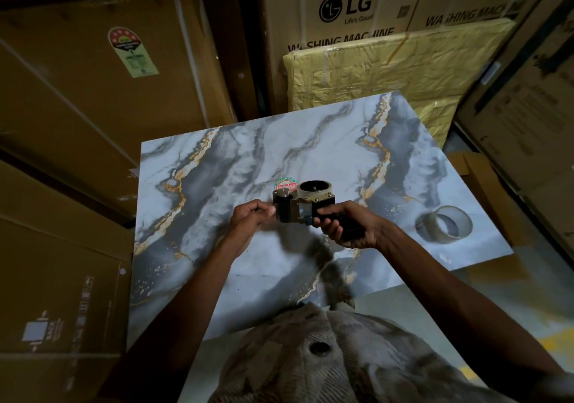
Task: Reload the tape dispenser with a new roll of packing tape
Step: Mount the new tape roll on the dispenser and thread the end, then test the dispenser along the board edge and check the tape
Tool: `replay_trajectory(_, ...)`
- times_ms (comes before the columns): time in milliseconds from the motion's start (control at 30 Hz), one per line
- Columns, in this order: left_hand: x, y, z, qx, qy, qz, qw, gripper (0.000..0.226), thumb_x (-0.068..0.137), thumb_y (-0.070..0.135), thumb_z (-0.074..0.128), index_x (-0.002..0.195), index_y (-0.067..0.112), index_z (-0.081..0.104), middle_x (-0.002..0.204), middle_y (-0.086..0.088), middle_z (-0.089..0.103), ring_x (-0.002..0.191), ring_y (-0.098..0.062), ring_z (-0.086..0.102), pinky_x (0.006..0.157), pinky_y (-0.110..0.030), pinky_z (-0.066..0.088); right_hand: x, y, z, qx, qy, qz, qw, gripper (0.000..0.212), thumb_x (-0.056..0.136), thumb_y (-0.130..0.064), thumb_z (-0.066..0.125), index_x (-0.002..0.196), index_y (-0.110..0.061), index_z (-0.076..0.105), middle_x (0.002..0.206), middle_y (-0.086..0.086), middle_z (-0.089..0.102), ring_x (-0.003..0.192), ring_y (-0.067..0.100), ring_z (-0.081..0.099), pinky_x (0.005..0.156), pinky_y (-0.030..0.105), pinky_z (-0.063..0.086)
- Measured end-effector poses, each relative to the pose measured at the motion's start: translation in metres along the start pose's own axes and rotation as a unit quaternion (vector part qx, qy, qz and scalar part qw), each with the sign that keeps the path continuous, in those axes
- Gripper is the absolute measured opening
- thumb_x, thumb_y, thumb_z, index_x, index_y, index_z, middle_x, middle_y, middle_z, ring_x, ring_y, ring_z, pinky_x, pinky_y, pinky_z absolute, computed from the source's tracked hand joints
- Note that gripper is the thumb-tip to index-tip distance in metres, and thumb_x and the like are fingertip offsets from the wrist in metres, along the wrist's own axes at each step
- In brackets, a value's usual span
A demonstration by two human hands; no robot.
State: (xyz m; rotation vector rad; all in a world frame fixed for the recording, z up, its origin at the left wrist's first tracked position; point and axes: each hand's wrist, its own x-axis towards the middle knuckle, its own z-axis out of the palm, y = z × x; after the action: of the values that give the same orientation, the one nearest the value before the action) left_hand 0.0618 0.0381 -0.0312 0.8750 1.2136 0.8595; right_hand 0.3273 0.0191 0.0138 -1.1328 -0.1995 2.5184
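I hold a black and metal tape dispenser (302, 205) above the marble-patterned table (236, 160). My right hand (348, 225) grips its black handle. My left hand (251, 216) pinches the front end of the dispenser, near the roller and blade. On the dispenser's spool sits a thin, nearly bare ring (315, 190); whether any tape is left on it I cannot tell. A roll of brown packing tape (444, 224) lies on the table to the right, apart from both hands.
A small round colourful sticker (285, 184) lies on the table just behind the dispenser. Large cardboard boxes (93, 92) stand close on the left, back and right. A yellow wrapped flat package (388, 70) leans behind the table. My shirt fills the bottom of the view.
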Motion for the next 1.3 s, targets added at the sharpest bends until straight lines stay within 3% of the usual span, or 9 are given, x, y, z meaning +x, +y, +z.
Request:
replay_trajectory(100,0.0,0.0,-0.002,0.024,-0.031,-0.008,0.999,0.007,0.079,0.009,0.074,0.074,0.014,0.073,0.101,-0.014,0.069,0.099,-0.027,0.064,0.094,-0.039,0.045,-0.005,-0.001,-0.003,-0.018,0.009,0.013,1.0,0.025,0.101,-0.023,0.05,0.091,-0.003,0.062,0.062,-0.004,0.055,0.043,0.002,0.053,0.039,0.012,0.046)
replay_trajectory(367,0.002,-0.001,-0.008,0.022,-0.026,-0.007,0.999,0.016,0.085,-0.007,0.067,0.099,-0.002,0.075,0.11,-0.026,0.071,0.109,-0.039,0.067,0.094,-0.036,0.057,-0.005,-0.002,-0.006,-0.041,0.003,0.02,0.999,0.024,0.101,-0.024,0.052,0.091,-0.004,0.062,0.062,-0.005,0.055,0.043,0.002,0.053,0.04,0.011,0.046)
replay_trajectory(533,0.002,0.005,-0.005,0.031,-0.019,-0.007,0.999,0.016,0.086,0.0,0.07,0.101,-0.001,0.074,0.097,-0.016,0.076,0.099,-0.031,0.071,0.082,-0.027,0.059,-0.002,-0.003,-0.005,-0.021,0.014,0.012,1.0,0.021,0.098,-0.022,0.055,0.09,-0.004,0.062,0.062,-0.004,0.056,0.044,0.003,0.054,0.04,0.012,0.047)
replay_trajectory(633,0.002,0.013,-0.001,0.047,-0.037,-0.025,0.998,0.024,0.09,0.0,0.066,0.113,-0.001,0.071,0.106,-0.017,0.074,0.101,-0.025,0.07,0.075,-0.02,0.057,-0.001,-0.007,-0.002,-0.025,0.034,-0.004,0.999,0.022,0.099,-0.021,0.053,0.088,-0.003,0.061,0.061,-0.004,0.055,0.043,0.003,0.053,0.04,0.012,0.046)
replay_trajectory(733,0.005,0.018,-0.005,0.058,-0.071,-0.059,0.994,0.029,0.092,0.001,0.061,0.118,0.007,0.071,0.112,-0.013,0.074,0.106,-0.025,0.069,0.085,-0.029,0.058,-0.002,-0.014,0.001,-0.046,0.066,-0.023,0.996,0.024,0.1,-0.02,0.052,0.084,-0.004,0.061,0.061,-0.003,0.054,0.044,0.003,0.052,0.04,0.012,0.045)
replay_trajectory(867,0.009,0.022,-0.005,0.11,-0.095,-0.08,0.986,0.036,0.09,0.001,0.062,0.121,0.018,0.07,0.117,-0.003,0.074,0.11,-0.018,0.069,0.096,-0.036,0.054,-0.002,-0.023,0.007,-0.107,0.121,-0.06,0.985,0.024,0.101,-0.018,0.048,0.083,-0.006,0.058,0.059,-0.001,0.053,0.044,0.006,0.049,0.042,0.014,0.042)
replay_trajectory(1000,0.018,0.02,0.001,0.129,-0.05,-0.072,0.988,0.038,0.09,0.006,0.063,0.122,0.026,0.067,0.119,0.007,0.073,0.111,-0.016,0.068,0.098,-0.039,0.053,0.005,-0.032,0.013,-0.119,0.155,-0.111,0.974,0.019,0.104,-0.013,0.042,0.098,-0.008,0.06,0.057,0.003,0.05,0.044,0.01,0.048,0.042,0.018,0.041)
replay_trajectory(1200,0.023,0.015,0.006,0.116,0.013,-0.084,0.99,0.044,0.088,0.008,0.067,0.13,0.021,0.06,0.125,-0.004,0.067,0.109,-0.018,0.066,0.098,-0.042,0.053,0.01,-0.043,0.033,-0.178,0.229,-0.175,0.941,0.034,0.101,-0.013,0.045,0.068,-0.004,0.05,0.044,0.01,0.05,0.031,0.016,0.046,0.036,0.017,0.036)
replay_trajectory(1300,0.02,0.016,0.008,0.124,0.007,-0.088,0.988,0.042,0.089,0.009,0.066,0.128,0.021,0.061,0.123,-0.004,0.069,0.11,-0.018,0.066,0.097,-0.04,0.053,0.016,-0.038,0.041,-0.161,0.285,-0.268,0.906,0.023,0.095,-0.008,0.051,0.072,-0.002,0.052,0.054,0.012,0.05,0.036,0.021,0.051,0.038,0.023,0.043)
